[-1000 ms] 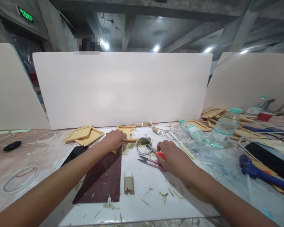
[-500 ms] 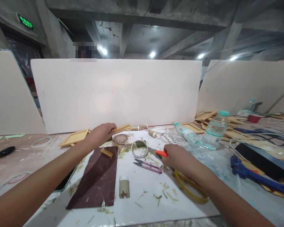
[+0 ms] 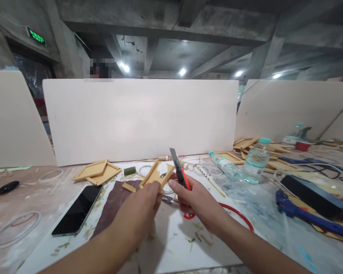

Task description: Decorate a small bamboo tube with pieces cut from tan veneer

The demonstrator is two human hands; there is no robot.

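Note:
My left hand (image 3: 141, 207) is closed on a small wooden frame piece (image 3: 163, 171) with raised edge strips, held up over the work board. Close beside it, my right hand (image 3: 196, 201) grips a utility knife (image 3: 180, 171) with a black and red handle. Its bare blade points upward, just right of the wood and apart from it. Under my left hand lies a dark brown sheet (image 3: 110, 203) with a small wood offcut (image 3: 129, 187) on it. Scissors-like snips (image 3: 170, 201) lie partly hidden below my hands.
A phone (image 3: 77, 211) and wooden frames (image 3: 98, 172) are at left. Two water bottles (image 3: 257, 161), a blue glue gun (image 3: 311, 217) and a black box (image 3: 317, 198) stand or lie at right. A white panel (image 3: 143, 118) rises behind; a person's head shows above it.
Both hands have come together in front of me. My left hand has brought the wooden piece back from the far side; my right has raised the knife, blade up. The phone is now uncovered.

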